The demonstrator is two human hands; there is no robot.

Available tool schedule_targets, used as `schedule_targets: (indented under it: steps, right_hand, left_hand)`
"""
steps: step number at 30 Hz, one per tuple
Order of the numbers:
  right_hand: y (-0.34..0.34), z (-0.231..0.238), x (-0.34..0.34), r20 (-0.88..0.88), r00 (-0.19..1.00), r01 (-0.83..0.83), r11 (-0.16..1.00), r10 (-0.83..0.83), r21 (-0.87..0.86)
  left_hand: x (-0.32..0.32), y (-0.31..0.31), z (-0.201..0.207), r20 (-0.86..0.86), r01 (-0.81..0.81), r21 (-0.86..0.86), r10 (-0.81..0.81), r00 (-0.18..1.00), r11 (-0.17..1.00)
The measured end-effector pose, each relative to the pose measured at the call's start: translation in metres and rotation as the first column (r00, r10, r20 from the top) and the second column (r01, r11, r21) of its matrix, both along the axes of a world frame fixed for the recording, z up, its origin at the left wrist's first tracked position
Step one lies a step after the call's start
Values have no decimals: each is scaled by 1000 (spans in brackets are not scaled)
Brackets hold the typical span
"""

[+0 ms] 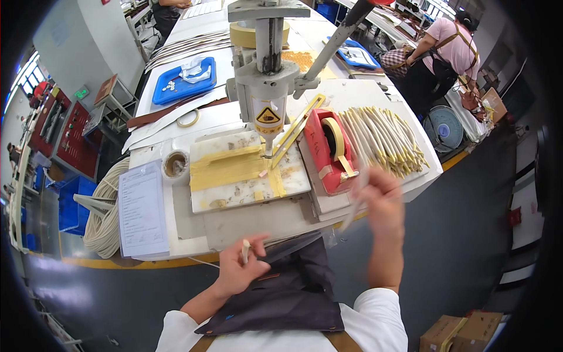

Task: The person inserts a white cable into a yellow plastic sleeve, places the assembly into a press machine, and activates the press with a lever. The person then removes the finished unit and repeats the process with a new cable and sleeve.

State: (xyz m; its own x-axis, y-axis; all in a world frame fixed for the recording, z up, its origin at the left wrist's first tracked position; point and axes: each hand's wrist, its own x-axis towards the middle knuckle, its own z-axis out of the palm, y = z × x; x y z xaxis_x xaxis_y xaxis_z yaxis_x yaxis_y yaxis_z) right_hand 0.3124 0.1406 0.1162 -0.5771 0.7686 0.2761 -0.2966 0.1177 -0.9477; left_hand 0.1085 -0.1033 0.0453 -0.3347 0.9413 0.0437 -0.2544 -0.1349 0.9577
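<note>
One bundle of slender white cords with yellow ends, laid right of one red tape dispenser. Right hand: blurred; one long pale cord gripped by bent fingers near dispenser. Left hand: half-curled, one short pale piece pinched.

Yellow hand-hazard label on press; sheet w/ illegible txt, front-L corner of counter; handwriting on red tape dispenser.

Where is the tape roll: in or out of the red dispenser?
In: the tape roll sits inside the red dispenser, a strip running from it toward the near end.
</note>
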Motion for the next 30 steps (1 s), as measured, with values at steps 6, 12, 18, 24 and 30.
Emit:
schedule_targets:
  steps: [6, 12, 18, 24, 30]
  right_hand:
    - [153, 31, 59, 448, 572, 420, 715, -686, 558]
    - [123, 20, 29, 207, 298, 74, 239, -932, 968]
    - [-36, 2, -45, 455, 868, -340, 906, 198, 254]
    - [-39, -27, -70, 511, 746, -596, 770, 426, 229]
    - [-14, -62, -95, 522, 849, -385, 766, 76, 515]
  left_hand:
    - [-8, 12, -19, 205, -102, 10, 98, 974, 995]
    - [-12, 18, -14, 150, -163, -143, 184, 971, 976]
    - [-11, 10, 1, -58, -132, -218, 122, 991, 967]
    - [-25, -2, 8, -14, 54, -377, -64, 998, 925]
    - [-92, -34, 11, -584, -423, -389, 136, 800, 818]
